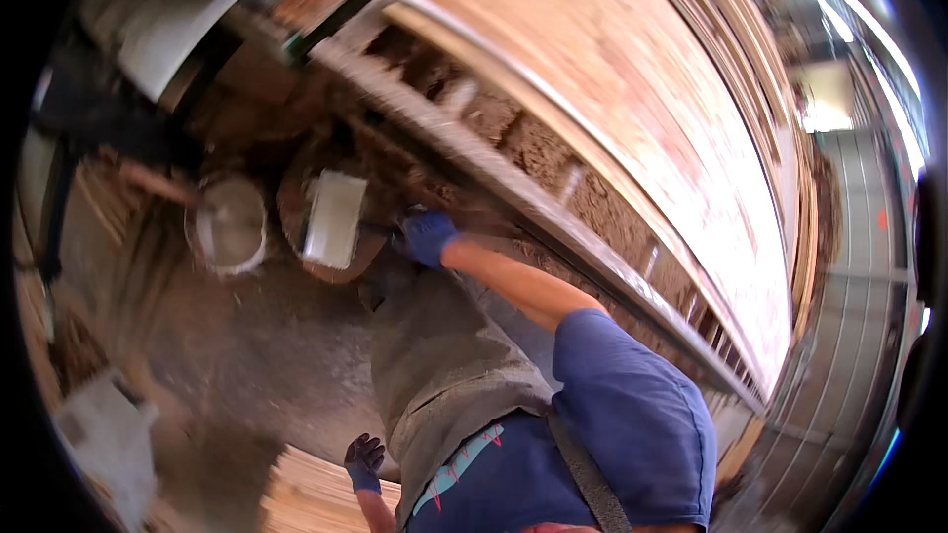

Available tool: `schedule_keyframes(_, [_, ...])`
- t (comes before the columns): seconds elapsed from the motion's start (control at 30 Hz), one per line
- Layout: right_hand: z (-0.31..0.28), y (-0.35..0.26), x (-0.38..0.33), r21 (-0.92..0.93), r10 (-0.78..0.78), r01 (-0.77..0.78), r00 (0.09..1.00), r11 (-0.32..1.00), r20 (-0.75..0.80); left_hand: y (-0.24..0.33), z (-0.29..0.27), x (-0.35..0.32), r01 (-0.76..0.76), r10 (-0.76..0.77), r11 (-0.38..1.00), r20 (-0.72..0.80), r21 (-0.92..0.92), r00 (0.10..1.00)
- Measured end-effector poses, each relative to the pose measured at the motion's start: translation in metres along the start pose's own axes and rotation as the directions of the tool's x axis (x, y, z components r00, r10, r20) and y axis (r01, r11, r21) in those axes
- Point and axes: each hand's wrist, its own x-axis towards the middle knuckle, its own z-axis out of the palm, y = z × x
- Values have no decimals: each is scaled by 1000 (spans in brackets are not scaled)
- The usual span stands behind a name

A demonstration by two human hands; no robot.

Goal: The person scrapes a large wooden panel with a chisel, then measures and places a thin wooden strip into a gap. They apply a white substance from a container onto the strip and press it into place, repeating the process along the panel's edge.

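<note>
My right hand (427,235), in a blue glove, reaches out beside the long wooden bench. Its fingers are closed and blurred, seemingly around the dark handle of a tool with a white rectangular head (334,219). That head rests over a round brownish tub (294,199). Left of the tub stands a round bucket (229,224) with pale contents. Low in the view, my left hand (364,461) wears a dark-palmed blue glove. Its fingers are apart with nothing in them, near a stack of thin wooden sheets (314,494).
Large wooden sheets (612,69) lie on a long bench with a slatted, dusty edge frame (513,178). At the left are a grey-white sheet (109,434) and wood strips (99,202). A corrugated metal wall (849,316) stands at the right.
</note>
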Motion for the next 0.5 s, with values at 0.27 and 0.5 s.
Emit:
schedule_keyframes(0.27, [-183, 154, -291, 49, 209, -273, 600, 961, -772, 139, 145, 9, -362, 330, 862, 150, 355, 932])
schedule_keyframes(0.5, [-178, 327, -407, -45, 655, -753, 599, 657, -460, 120, 455, -140, -773, 366, 481, 707, 413, 605])
